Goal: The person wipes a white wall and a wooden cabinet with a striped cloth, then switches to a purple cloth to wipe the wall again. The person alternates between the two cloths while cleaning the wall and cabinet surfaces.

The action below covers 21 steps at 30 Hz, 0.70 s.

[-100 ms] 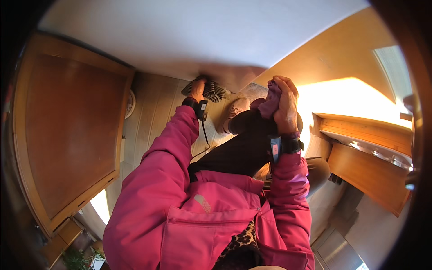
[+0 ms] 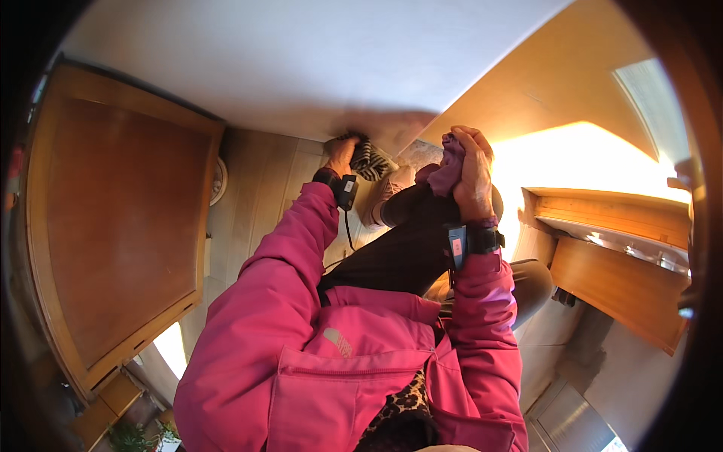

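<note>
A black-and-white striped cloth (image 2: pixel 369 160) is bunched under my left hand (image 2: pixel 343 154), low down where the white surface meets the floor. The fingers of that hand are closed round its left side, and partly hidden by it. Farther right, above my bent knee, my right hand (image 2: pixel 474 181) is raised with a crumpled purple cloth (image 2: pixel 449 167) gripped between fingers and palm. The purple cloth hangs down toward the dark trouser leg (image 2: pixel 399 252). Both wrists carry dark strapped devices.
The large white surface (image 2: pixel 301 60) rises right in front, meeting a yellowish wall (image 2: pixel 542 83) at a corner. A brown wooden panel door (image 2: pixel 128 203) stands at the left. Wooden furniture (image 2: pixel 610 279) juts in at the right. Plank flooring (image 2: pixel 252 188) runs beneath.
My left hand has shifted to the right along the base of the white surface, and the striped cloth has moved with it. The right hand keeps its grip, nearly still.
</note>
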Each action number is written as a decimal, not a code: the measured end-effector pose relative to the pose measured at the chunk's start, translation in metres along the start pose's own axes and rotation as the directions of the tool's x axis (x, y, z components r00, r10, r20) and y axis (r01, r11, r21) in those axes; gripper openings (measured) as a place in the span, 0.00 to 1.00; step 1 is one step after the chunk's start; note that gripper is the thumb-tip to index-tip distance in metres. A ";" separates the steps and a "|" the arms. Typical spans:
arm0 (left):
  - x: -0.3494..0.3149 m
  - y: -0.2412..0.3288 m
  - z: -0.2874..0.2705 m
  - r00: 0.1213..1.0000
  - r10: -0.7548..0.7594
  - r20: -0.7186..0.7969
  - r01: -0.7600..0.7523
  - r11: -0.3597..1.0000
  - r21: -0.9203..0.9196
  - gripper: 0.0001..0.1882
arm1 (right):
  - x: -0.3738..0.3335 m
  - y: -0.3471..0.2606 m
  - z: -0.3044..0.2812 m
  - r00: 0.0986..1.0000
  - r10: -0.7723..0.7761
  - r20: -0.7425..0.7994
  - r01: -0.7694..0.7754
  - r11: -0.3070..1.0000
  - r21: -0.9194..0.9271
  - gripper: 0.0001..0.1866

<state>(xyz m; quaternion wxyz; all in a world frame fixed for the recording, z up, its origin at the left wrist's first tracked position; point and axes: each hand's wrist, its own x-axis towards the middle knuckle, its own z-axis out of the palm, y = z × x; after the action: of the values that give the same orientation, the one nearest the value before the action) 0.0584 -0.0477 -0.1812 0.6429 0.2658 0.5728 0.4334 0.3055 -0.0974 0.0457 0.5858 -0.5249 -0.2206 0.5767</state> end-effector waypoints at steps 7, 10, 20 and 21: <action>-0.018 0.022 0.000 0.420 0.627 0.656 -0.903 0.215 0.372 0.27 | 0.002 0.005 -0.011 0.998 -0.060 -0.031 0.062 0.994 0.094 0.06; -0.030 0.053 0.025 0.873 0.020 0.488 0.112 0.965 -0.239 0.15 | 0.002 0.006 -0.014 0.996 -0.075 -0.048 0.080 0.990 0.120 0.05; -0.137 0.151 0.040 0.602 0.631 0.489 -0.597 0.762 -0.249 0.22 | 0.001 0.004 -0.026 0.991 -0.129 -0.048 0.136 0.972 0.193 0.04; -0.147 0.159 0.033 0.524 0.710 0.470 -0.721 0.664 -0.199 0.25 | 0.000 0.003 -0.027 0.994 -0.099 -0.048 0.108 0.966 0.234 0.04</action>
<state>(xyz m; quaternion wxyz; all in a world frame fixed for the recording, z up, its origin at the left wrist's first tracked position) 0.0551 -0.0925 0.0335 0.5323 0.5880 0.2256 0.5657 0.3275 -0.1076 0.0332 0.6774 -0.4494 -0.1668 0.5580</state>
